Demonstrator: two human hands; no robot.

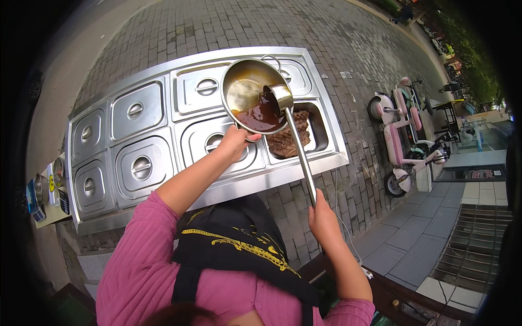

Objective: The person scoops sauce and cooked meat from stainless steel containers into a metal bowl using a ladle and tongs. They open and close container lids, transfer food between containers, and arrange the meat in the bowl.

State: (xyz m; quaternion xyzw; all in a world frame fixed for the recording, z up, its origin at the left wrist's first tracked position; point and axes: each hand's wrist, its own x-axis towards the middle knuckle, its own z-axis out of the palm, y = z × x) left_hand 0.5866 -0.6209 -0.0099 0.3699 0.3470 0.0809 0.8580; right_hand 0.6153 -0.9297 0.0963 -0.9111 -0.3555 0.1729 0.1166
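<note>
My left hand (236, 142) grips the near handle of a round stainless steel pot (244, 87), held tilted above the steel food warmer (261, 177). Reddish-brown liquid (261, 116) lies along the pot's lower side. The long handle of a steel ladle (301, 157) is in my right hand (324, 218), and its bowl (281, 98) is in the pot's mouth, at the right side. Below the pot and ladle, cooked-looking brown meat (291, 138) lies in an uncovered steel pan (320, 126) at the warmer's right end.
Several lidded steel pans (140, 167) fill the other wells. A side table (53, 218) with bowls and a calculator stands at the far left. Electric scooters (395, 142) are parked on the paving at right. A white cable (346, 228) runs down near my right arm.
</note>
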